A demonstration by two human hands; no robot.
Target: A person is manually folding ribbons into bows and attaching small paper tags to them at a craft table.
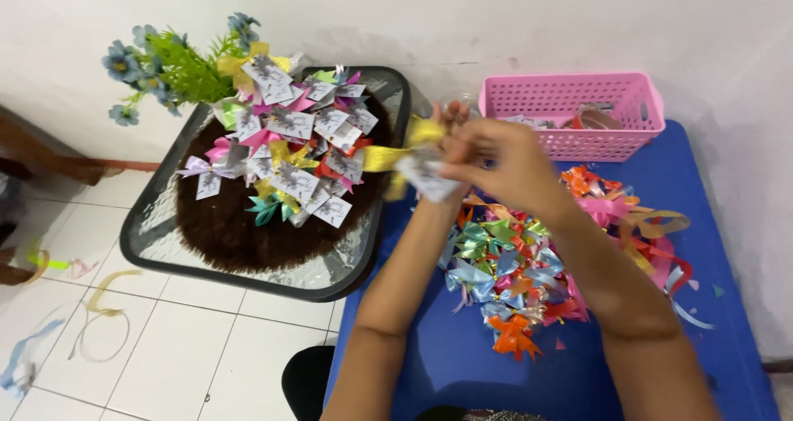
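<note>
Above blue table [429, 363], both hands [487, 161] pinching yellow ribbon bow [405, 152], lengthwise left-right.

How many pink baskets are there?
1. The pink basket stands at the far edge of the blue table, beyond the hands and the ribbon bows. None seems hidden.

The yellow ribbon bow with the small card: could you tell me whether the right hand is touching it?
Touching: the head view shows the right hand closed over the yellow ribbon bow and its white card, with no gap.

A blue table [462, 363] carries a heap of ribbon bows [516, 276] and a pink basket [578, 111].
</note>
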